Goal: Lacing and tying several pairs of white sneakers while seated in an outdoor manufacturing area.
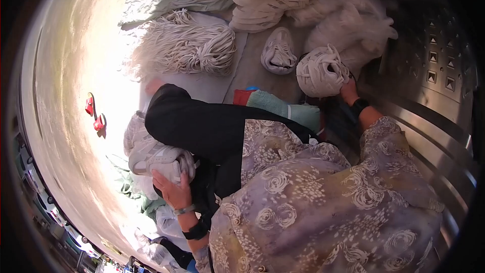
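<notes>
Right hand (347, 92) closed on white shoe (318, 75) just leftward; left hand (175, 191) spread against pale shoe (160, 161)

A mauve-and-tan top (328, 192) is patterned with pale roses. Black trousers (202, 121) are worn, with black straps (196, 230) at both wrists (188, 219) and a pale bangle (184, 210) at the left.

Red slippers (98, 124) on sunlit ground (60, 121), cars (35, 179) farther off.
</notes>
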A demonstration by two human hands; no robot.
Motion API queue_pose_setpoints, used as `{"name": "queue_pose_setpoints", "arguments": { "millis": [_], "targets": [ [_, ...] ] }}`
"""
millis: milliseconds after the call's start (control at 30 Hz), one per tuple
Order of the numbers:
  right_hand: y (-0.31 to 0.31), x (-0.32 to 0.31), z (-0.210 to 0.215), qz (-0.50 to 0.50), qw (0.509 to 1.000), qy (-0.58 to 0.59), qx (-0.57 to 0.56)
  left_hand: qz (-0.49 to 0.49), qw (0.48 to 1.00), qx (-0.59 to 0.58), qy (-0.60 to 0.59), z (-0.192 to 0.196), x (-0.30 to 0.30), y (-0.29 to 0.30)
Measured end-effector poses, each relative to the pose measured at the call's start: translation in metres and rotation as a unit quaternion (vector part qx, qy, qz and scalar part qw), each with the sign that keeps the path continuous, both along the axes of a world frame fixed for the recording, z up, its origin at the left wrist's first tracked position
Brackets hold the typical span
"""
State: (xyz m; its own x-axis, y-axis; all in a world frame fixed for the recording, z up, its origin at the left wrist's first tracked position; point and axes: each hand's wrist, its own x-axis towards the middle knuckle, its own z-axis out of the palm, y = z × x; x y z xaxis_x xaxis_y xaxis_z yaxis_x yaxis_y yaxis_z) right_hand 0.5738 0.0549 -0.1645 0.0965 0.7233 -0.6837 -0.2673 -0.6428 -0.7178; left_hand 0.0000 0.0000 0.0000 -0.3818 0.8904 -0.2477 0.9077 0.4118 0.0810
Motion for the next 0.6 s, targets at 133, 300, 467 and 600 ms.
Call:
{"name": "queue_pose_setpoints", "arguments": {
  "millis": [133, 300, 467, 600],
  "targets": [
    [0.015, -0.004, -0.053, 0.075, 0.936, -0.332, 0.087, 0.000, 1.000, 0.015, -0.025, -0.008, 0.011, 0.001],
    [0.043, -0.052, -0.078, 0.130, 0.876, -0.453, 0.098, -0.016, 1.000, 0.025, -0.005, -0.009, 0.002, -0.002],
    [0.063, -0.071, -0.089, 0.103, 0.885, -0.446, 0.086, -0.022, 1.000, 0.000, 0.004, 0.000, 0.002, 0.000],
    [0.077, -0.072, -0.103, 0.112, 0.884, -0.446, 0.086, -0.016, 1.000, -0.012, 0.010, 0.003, 0.008, 0.001]
  ]
}}
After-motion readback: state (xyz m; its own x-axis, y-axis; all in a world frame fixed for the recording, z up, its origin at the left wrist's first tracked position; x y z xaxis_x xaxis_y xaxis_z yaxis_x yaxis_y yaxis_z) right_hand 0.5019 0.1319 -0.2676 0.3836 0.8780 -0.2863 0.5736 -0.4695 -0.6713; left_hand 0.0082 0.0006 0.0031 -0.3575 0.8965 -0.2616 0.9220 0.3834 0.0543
